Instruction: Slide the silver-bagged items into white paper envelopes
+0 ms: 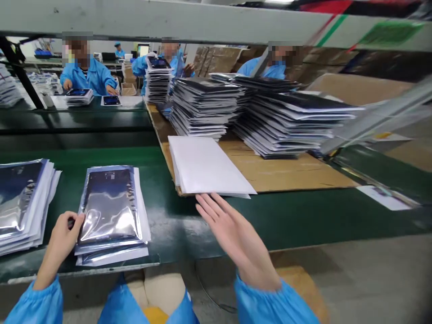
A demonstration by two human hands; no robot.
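My left hand is closed in a pinch at the left edge of a dark flat panel in shiny film. That panel lies on top of a short pile with white sheets showing at its right side and bottom. My right hand is open with its fingers stretched out. Its fingertips are at the near edge of a small stack of white sheets, which rests on a brown cardboard sheet. Whether the fingertips press on the sheets or only sit beside them I cannot tell.
Another pile of film-wrapped panels stands at the left. Tall stacks and leaning stacks rise behind the white sheets. A slanted metal post stands at the right, and a grey beam crosses overhead. Co-workers in blue sit opposite.
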